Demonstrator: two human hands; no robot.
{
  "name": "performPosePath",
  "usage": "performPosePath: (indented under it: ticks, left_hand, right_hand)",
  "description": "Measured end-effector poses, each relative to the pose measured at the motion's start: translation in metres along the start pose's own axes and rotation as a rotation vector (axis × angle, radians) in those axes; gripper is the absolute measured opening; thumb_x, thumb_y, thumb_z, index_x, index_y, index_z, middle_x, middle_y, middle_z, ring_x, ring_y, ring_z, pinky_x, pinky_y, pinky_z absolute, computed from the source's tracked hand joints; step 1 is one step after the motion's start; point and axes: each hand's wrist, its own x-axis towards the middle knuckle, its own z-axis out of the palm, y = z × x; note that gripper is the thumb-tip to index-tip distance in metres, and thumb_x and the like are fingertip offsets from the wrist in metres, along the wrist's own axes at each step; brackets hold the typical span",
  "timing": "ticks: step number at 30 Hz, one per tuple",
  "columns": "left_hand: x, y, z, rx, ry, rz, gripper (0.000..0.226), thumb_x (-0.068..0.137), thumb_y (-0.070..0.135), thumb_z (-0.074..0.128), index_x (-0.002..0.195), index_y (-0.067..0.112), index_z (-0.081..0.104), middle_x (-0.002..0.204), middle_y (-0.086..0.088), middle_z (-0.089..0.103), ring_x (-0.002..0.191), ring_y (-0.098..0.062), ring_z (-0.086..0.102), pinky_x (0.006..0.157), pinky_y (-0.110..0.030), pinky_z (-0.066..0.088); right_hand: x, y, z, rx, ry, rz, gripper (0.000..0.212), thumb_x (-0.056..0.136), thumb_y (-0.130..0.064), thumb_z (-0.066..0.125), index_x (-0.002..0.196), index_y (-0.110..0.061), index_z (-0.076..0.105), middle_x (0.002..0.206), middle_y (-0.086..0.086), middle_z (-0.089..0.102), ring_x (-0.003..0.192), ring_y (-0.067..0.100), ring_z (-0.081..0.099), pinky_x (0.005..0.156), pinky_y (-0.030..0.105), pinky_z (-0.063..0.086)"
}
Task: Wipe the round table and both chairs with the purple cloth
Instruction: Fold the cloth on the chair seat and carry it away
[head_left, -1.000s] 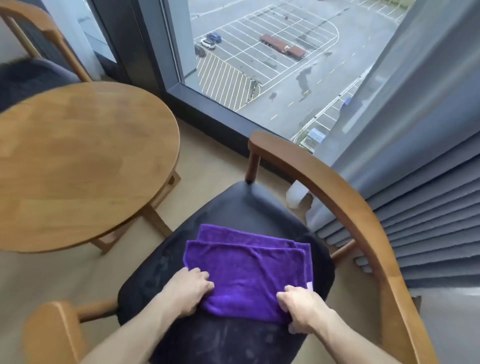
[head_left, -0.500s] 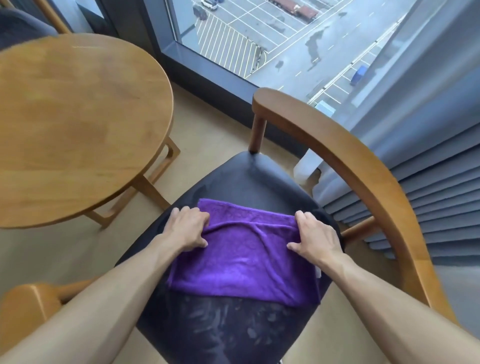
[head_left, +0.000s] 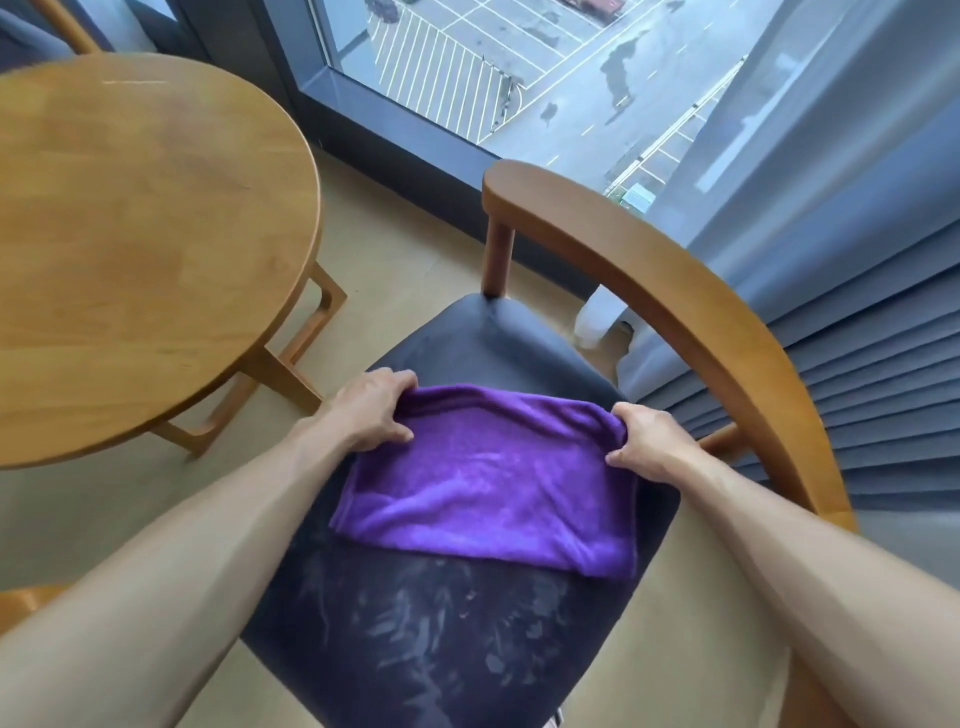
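Purple cloth (head_left: 488, 483) now folded over, both hands at its far corners.

cloth (head_left: 488, 483): purple | seat (head_left: 441, 639): black, pale smears | table (head_left: 135, 249): honey-brown wood
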Motion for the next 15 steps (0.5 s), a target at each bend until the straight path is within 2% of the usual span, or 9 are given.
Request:
performPosePath:
  ticks: [2,4,8,10,12,15]
  left_hand:
    - [0.0,0.001,0.006,-0.032,0.021,-0.059,0.045,0.081,0.04,0.076,0.117,0.026,0.053,0.112,0.001,0.057,0.106,-0.023,0.057,0.092,-0.043,0.05]
    - [-0.003,0.002,0.013,-0.102,0.081,-0.156,0.054,0.081,0.041,0.077,0.126,0.024,0.05,0.121,-0.003,0.056,0.111,-0.025,0.056,0.096,-0.045,0.05]
    - [-0.019,0.007,0.028,-0.19,0.198,-0.466,0.071,0.082,0.042,0.078,0.136,0.012,0.042,0.132,-0.015,0.053,0.118,-0.035,0.057,0.094,-0.047,0.05]
    - [-0.028,0.01,0.036,-0.294,0.179,-0.631,0.079,0.083,0.046,0.076,0.14,0.007,0.037,0.136,-0.019,0.052,0.122,-0.039,0.055,0.094,-0.05,0.05]
    - [-0.038,0.013,0.045,-0.358,0.127,-0.743,0.087,0.082,0.051,0.075,0.143,0.005,0.034,0.139,-0.02,0.051,0.124,-0.04,0.054,0.094,-0.051,0.049]
    - [-0.055,0.02,0.058,-0.368,0.067,-0.85,0.094,0.078,0.06,0.074,0.142,0.004,0.035,0.139,-0.02,0.052,0.123,-0.04,0.055,0.093,-0.049,0.049]
  right_hand:
    - [0.001,-0.001,0.005,0.012,0.002,0.045,0.031,0.075,-0.029,0.077,0.08,-0.021,0.048,0.09,0.003,0.061,0.087,0.024,0.057,0.066,0.031,0.04]
    - [-0.001,-0.002,0.012,0.052,0.035,0.088,0.032,0.074,-0.031,0.078,0.086,-0.022,0.049,0.095,0.003,0.062,0.088,0.024,0.057,0.067,0.031,0.04]
    - [-0.015,-0.004,0.022,0.244,0.147,0.235,0.043,0.078,-0.035,0.077,0.11,-0.018,0.052,0.11,0.008,0.064,0.104,0.03,0.061,0.083,0.037,0.051]
    - [-0.029,-0.006,0.029,0.284,0.215,0.309,0.052,0.08,-0.033,0.077,0.119,-0.013,0.049,0.122,0.012,0.062,0.113,0.034,0.059,0.09,0.039,0.049]
    - [-0.046,-0.006,0.043,0.346,0.208,0.427,0.066,0.078,-0.035,0.079,0.128,-0.008,0.044,0.129,0.017,0.058,0.116,0.037,0.058,0.093,0.042,0.049]
    - [-0.07,-0.005,0.068,0.58,0.088,0.705,0.081,0.069,-0.044,0.085,0.127,-0.003,0.046,0.125,0.018,0.058,0.105,0.039,0.062,0.082,0.048,0.058]
